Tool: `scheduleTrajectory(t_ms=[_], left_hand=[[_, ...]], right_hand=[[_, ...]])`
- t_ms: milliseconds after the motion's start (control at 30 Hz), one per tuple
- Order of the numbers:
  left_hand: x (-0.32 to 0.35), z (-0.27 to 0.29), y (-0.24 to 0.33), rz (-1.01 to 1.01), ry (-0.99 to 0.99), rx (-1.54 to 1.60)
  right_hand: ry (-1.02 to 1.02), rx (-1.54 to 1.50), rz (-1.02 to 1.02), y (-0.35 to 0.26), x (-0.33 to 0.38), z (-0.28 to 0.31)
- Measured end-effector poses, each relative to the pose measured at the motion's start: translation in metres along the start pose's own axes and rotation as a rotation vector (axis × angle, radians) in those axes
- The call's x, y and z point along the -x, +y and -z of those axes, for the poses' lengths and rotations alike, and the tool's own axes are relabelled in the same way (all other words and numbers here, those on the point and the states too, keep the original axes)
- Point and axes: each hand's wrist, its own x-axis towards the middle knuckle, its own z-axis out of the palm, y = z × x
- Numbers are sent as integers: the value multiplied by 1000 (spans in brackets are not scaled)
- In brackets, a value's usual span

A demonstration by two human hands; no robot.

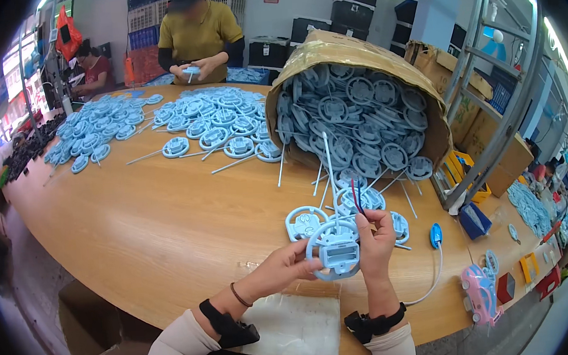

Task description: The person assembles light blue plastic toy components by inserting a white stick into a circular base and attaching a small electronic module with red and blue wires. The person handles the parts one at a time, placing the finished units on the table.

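Note:
My left hand (290,268) grips the rim of a light-blue toy steering wheel (339,256), its thumb on the near side. A rectangular opening, like a battery compartment, shows in the wheel's hub, and a long light-blue rod (330,174) rises behind it. Close against the wheel's right side, my right hand (376,240) is closed. Thin red and dark-blue strands, which look like wires (357,195), stick up from its pinched fingertips. Just beyond both hands lie more steering wheels (304,224), one partly behind the held one.
A tipped cardboard box (435,109) spills steering wheels onto the wooden table (155,241). Further piles (209,113) lie far left. A white cable leads to a blue device (436,235) at right, near a pink toy car (481,294). A person (199,34) works across the table.

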Motion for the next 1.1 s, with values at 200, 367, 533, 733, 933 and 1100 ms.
scheduleTrajectory(t_ms=[200, 367, 533, 733, 933, 1100], left_hand=[[4, 8, -9, -54, 286, 192], [0, 33, 0, -101, 465, 180], [3, 36, 0, -122, 528, 110], [2, 33, 1, -116, 520, 125], [-2, 37, -4, -18, 439, 126], [5, 47, -6, -84, 436, 148]], right_hand=[[-90, 90, -79, 0, 8, -8], [-516, 352, 114, -21, 4, 23], [-665, 475, 142, -22, 7, 19], [-635, 431, 154, -12, 9, 15], [-620, 428, 241, -7, 11, 21], [-578, 329, 332, 0, 11, 10]])
